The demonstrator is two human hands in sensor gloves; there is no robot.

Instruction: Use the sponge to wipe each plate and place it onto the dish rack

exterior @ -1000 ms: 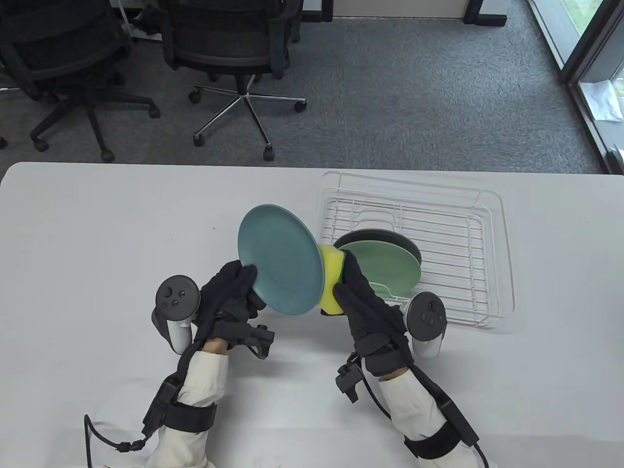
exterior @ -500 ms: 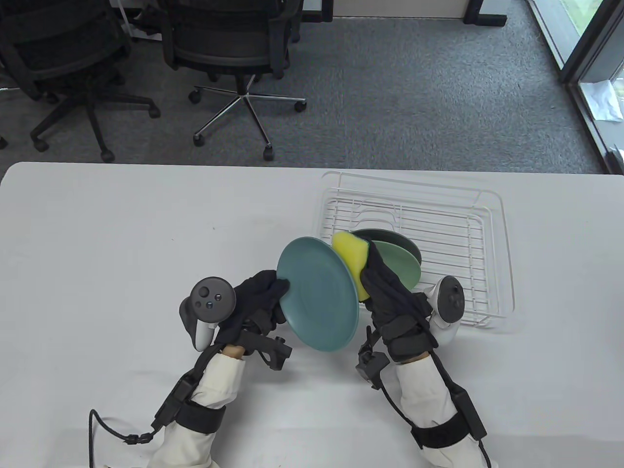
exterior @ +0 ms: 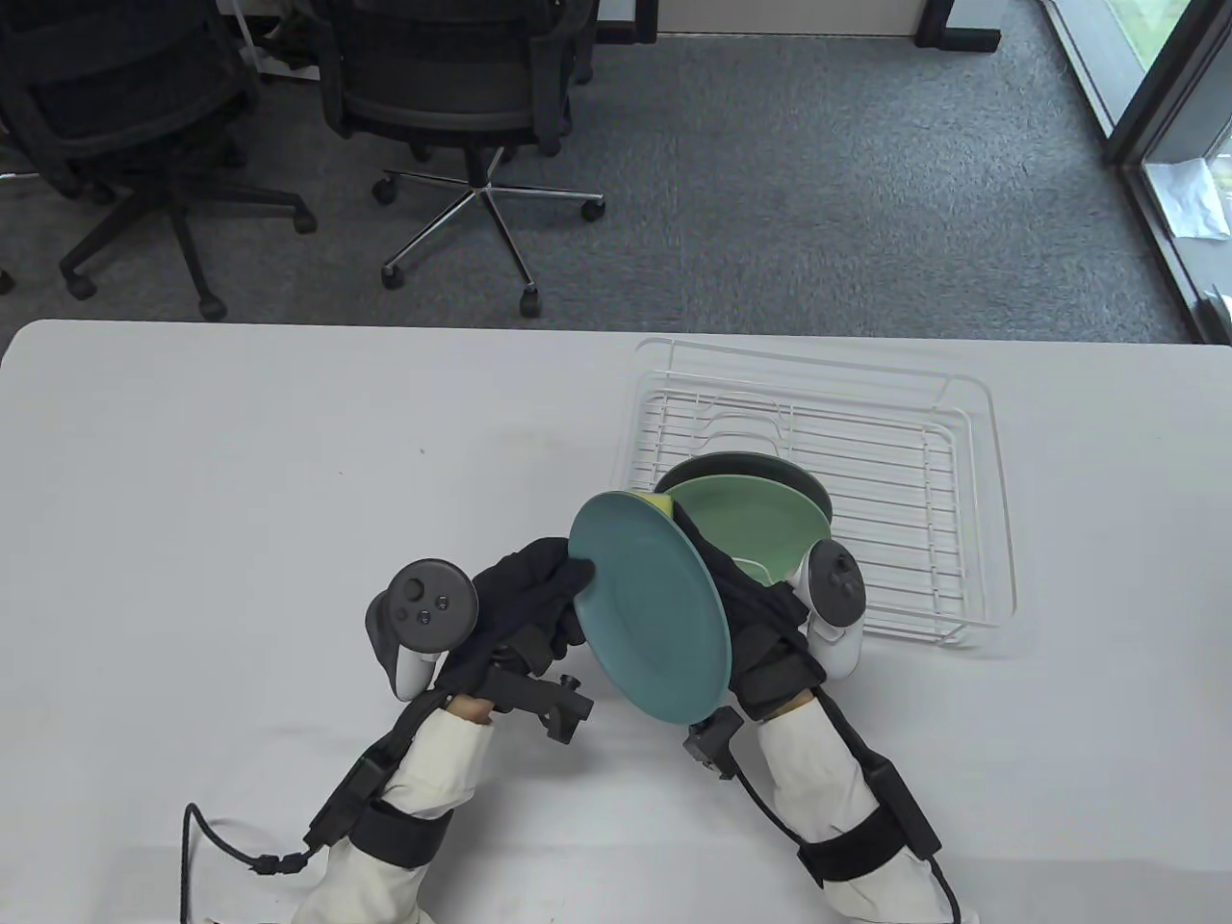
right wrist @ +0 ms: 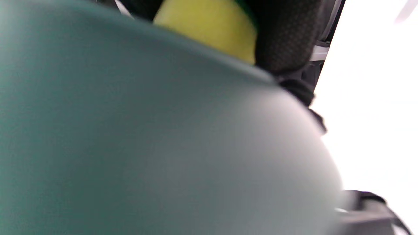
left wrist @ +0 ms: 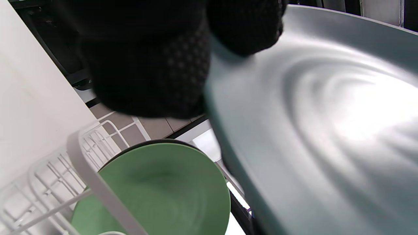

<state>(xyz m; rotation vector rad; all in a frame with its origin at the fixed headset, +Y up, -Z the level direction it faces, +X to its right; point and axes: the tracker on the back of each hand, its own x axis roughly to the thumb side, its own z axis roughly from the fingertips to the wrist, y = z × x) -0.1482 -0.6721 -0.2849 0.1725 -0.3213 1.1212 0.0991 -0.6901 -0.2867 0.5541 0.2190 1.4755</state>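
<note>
My left hand (exterior: 539, 587) grips the rim of a teal plate (exterior: 650, 606) and holds it tilted above the table, close to the rack's front left corner. Behind the plate my right hand (exterior: 746, 597) holds a yellow sponge (exterior: 657, 501) against the plate's hidden face; only the sponge's top edge shows in the table view. In the right wrist view the sponge (right wrist: 209, 26) lies under my gloved fingers (right wrist: 287, 36), with the teal plate (right wrist: 147, 147) filling the frame. In the left wrist view the teal plate (left wrist: 326, 130) is pinched at its rim by my fingers (left wrist: 147, 58).
A white wire dish rack (exterior: 953, 500) stands on the right of the table, with a light green plate (exterior: 760, 525) and a dark plate (exterior: 741, 467) leaning in its front left part. Office chairs (exterior: 462, 87) stand on the carpet beyond the table's far edge.
The teal plate and both hands have moved right and toward me. The sponge, well visible at the plate's right edge before, has slid behind the plate and is now almost hidden.
</note>
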